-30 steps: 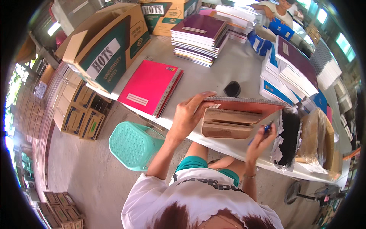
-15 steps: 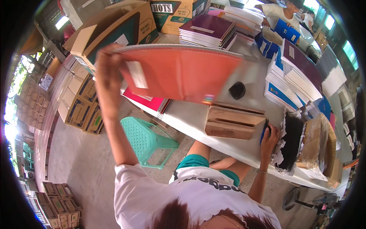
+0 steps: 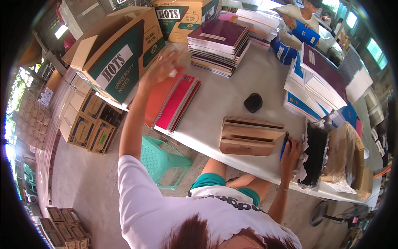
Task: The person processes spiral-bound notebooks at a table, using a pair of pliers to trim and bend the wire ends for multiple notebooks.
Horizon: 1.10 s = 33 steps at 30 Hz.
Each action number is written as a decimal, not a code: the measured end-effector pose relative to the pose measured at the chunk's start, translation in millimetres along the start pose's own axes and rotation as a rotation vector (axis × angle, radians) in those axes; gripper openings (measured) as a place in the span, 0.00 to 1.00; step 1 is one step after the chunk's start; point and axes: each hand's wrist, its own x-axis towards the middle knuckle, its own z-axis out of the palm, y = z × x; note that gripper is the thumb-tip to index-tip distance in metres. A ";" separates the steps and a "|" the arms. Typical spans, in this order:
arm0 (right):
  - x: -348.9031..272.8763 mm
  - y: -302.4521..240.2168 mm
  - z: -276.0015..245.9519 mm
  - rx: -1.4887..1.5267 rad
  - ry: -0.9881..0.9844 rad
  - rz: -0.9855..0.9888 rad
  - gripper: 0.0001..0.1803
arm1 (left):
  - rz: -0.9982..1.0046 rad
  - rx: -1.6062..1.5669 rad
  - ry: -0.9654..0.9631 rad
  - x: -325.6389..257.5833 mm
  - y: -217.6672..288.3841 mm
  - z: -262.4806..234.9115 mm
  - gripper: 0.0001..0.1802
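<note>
At the left end of the table, my left hand [image 3: 162, 68] hovers at the top of an orange-red spiral notebook [image 3: 159, 97], its fingers spread and slightly blurred. The notebook lies beside a pinkish-red spiral notebook [image 3: 176, 103] on a small pile. My right hand [image 3: 292, 151] rests near the front edge, its fingers curled round a small blue-and-dark tool [image 3: 285, 145], mostly hidden by the hand. Just left of that hand sits a slotted wooden block [image 3: 248, 143]. A dark, rounded flat object [image 3: 253, 102] lies behind the block.
Large cartons [image 3: 128, 54] stand at the back left. Stacked notebooks [image 3: 219, 35] fill the back, with more books [image 3: 317, 79] at right. Beside my right hand is a torn box of black strands [image 3: 317, 155]. A green stool [image 3: 159, 159] stands below; a person [image 3: 304, 18] works across the table.
My left hand has swung the orange-red notebook left, laid it by the pinkish-red one and let go. My right hand has stayed almost in place.
</note>
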 end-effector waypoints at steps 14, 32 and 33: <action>-2.8 -6.9 -0.4 -0.021 -0.010 0.015 0.12 | -1.210 0.744 -0.075 -105.3 5.1 91.9 0.30; 210.1 61.2 -135.7 0.208 0.603 -0.055 0.12 | -1.016 0.740 -0.041 -123.7 -25.9 84.4 0.29; 223.9 74.1 -139.2 0.224 0.609 -0.096 0.15 | -1.091 0.582 -0.093 -113.4 -22.5 82.9 0.31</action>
